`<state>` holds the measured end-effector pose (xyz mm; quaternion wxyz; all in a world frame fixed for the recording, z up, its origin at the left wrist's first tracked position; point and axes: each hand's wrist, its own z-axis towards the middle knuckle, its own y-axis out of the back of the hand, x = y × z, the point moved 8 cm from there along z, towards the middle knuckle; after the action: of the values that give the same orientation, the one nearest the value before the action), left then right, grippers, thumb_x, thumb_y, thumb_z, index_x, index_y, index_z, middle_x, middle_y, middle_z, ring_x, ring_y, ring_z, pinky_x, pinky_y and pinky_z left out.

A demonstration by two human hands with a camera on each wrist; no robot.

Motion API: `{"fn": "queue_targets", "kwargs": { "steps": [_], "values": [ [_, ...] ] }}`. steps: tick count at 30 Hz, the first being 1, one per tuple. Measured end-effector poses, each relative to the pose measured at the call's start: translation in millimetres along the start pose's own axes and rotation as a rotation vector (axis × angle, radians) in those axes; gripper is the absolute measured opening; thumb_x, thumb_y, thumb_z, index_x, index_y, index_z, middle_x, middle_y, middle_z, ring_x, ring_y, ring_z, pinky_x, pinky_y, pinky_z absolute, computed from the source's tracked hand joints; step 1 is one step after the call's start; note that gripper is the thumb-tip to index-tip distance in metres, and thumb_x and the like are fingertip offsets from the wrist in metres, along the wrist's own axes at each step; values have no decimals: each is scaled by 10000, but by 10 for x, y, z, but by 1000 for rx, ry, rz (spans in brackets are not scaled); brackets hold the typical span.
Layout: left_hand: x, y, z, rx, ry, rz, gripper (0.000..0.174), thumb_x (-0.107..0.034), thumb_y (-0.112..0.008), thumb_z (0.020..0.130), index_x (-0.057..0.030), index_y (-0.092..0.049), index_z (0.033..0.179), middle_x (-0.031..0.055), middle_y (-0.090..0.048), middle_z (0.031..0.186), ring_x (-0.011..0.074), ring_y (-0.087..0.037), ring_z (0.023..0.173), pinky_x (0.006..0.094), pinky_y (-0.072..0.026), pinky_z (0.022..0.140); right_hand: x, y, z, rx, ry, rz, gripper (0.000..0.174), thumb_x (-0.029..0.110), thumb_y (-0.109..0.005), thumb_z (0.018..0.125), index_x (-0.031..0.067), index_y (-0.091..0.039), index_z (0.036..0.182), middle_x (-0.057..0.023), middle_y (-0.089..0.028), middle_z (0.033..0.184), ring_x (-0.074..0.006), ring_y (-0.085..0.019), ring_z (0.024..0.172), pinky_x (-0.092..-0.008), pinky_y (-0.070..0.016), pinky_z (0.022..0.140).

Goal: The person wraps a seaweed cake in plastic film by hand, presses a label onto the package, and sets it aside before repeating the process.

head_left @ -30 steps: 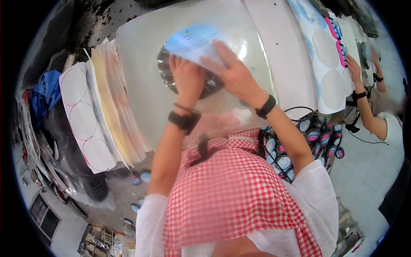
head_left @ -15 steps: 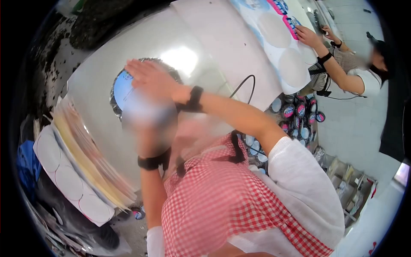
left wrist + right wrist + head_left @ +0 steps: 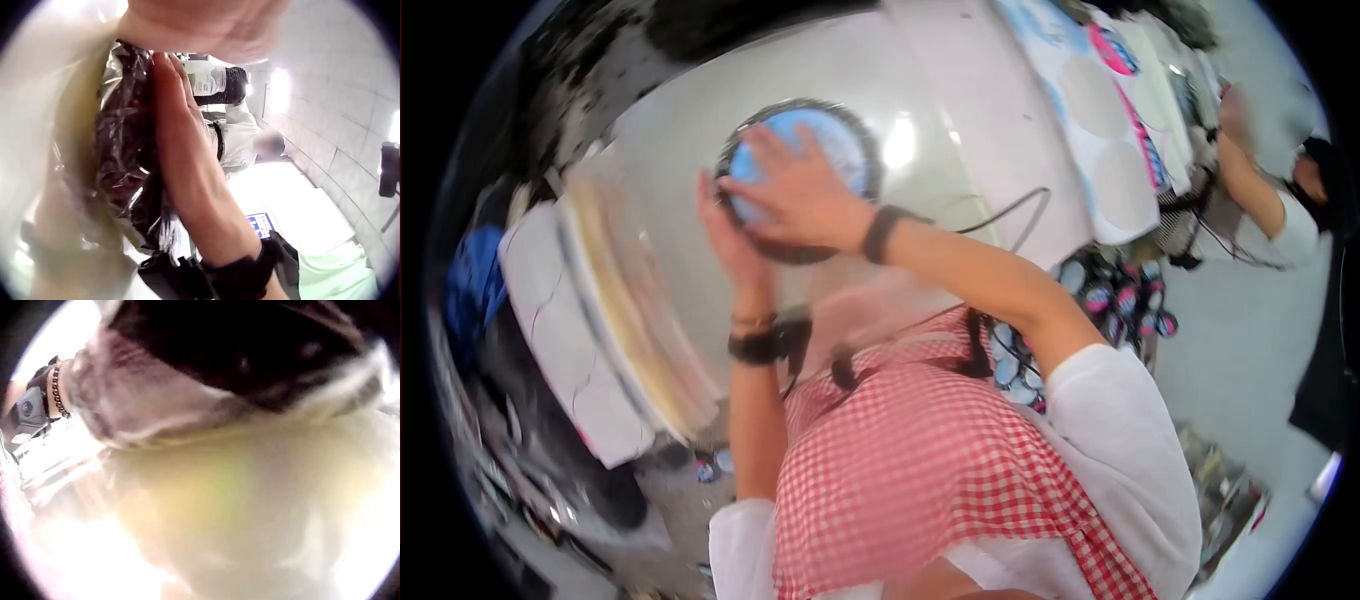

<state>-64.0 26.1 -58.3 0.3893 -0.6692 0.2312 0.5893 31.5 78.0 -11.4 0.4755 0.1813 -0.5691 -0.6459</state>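
A round, dark package [image 3: 125,144] wrapped in shiny clear plastic lies on the smooth sheeted worktop. On its top in the head view is a round blue label [image 3: 840,140], partly covered by a hand. My right hand [image 3: 812,195] rests on that label with its fingers spread. Along the package's left side is my left hand [image 3: 740,245], fingers extended; in the left wrist view its straight fingers lie against the wrapping. The right wrist view shows the package's dark side [image 3: 250,362] close up and blurred.
Sheets of round labels [image 3: 1090,95] lie at the right; a stack of sheets [image 3: 615,300] stands at the left with white circle-cut sheets [image 3: 550,300] beside it. Several labelled packages [image 3: 1125,295] are piled below right. Another person's arm [image 3: 1250,185] works at far right. A black cable [image 3: 1010,210] crosses the worktop.
The blue label, held up above the package a second ago, now lies on its top. My right hand has come down and spread over it; my left hand has moved to the package's side.
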Motion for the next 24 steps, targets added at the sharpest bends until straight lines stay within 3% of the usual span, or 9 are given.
{"fn": "queue_targets", "kwargs": {
  "steps": [4,6,8,12,14,15,19,22,24],
  "values": [
    [-223,202,34,10,-171,534,487,-276,-376,1044,-8,-369,1450,103,-331,1529,256,-304,1402,384,-234,1145,-58,170,-471,160,92,292,684,539,-598,850,174,-479,1415,-256,-297,1516,-406,-236,1425,-540,-142,1162],
    [-492,117,-152,31,-493,927,488,-219,-448,1008,-8,-378,1442,176,-341,1513,314,-302,1407,411,-268,1129,-757,433,-738,-202,-533,284,971,571,-656,809,-78,-313,1444,-314,-233,1522,-425,-199,1429,-494,-136,1175],
    [-268,-265,-397,225,-837,1340,512,-195,-531,953,-49,-418,1431,254,-345,1485,367,-298,1403,444,-285,1122,-1276,31,-986,-44,-616,-18,912,478,-690,831,-94,-310,1431,-322,-328,1460,-383,-306,1388,-474,-217,1151],
    [-561,-267,-385,516,-244,1050,524,-254,-655,865,-102,-537,1352,282,-409,1424,413,-509,1217,433,-415,1013,-783,459,-642,-368,-672,1320,572,84,-662,885,-41,-397,1376,-204,-466,1365,-258,-521,1189,-378,-437,1001],
    [-1158,196,-192,531,31,877,432,-249,-669,864,-76,-611,1255,173,-612,1253,330,-596,1123,396,-456,956,-535,977,-531,-410,-446,825,532,-4,-661,840,11,-472,1336,-176,-505,1360,-288,-560,1171,-390,-465,976],
    [-1644,617,-37,335,-338,796,434,-267,-669,866,-64,-614,1245,166,-637,1212,319,-598,1121,392,-459,957,-344,1124,-392,-377,-200,521,522,-15,-660,826,31,-496,1319,-172,-511,1359,-302,-550,1189,-394,-460,984],
    [-2116,2865,612,-547,-252,2038,547,-486,-712,806,-37,-659,1115,210,-647,1125,369,-543,1179,394,-436,974,18,713,-357,-30,275,-97,476,62,-666,783,76,-582,1251,-178,-488,1399,-363,-481,1272,-445,-411,1038],
    [-1737,3765,726,-270,150,1994,574,-569,-737,740,-19,-685,898,178,-667,943,365,-572,1053,411,-423,938,37,377,-506,153,230,-53,467,125,-663,795,89,-584,1254,-176,-445,1441,-335,-422,1331,-472,-341,1090],
    [-1824,3473,586,-89,-2,1783,461,-467,-727,795,-21,-646,714,163,-639,846,317,-582,923,376,-456,816,57,316,-505,161,216,-62,475,139,-665,792,95,-582,1258,-170,-419,1463,-325,-389,1357,-479,-305,1111]
  ]
}}
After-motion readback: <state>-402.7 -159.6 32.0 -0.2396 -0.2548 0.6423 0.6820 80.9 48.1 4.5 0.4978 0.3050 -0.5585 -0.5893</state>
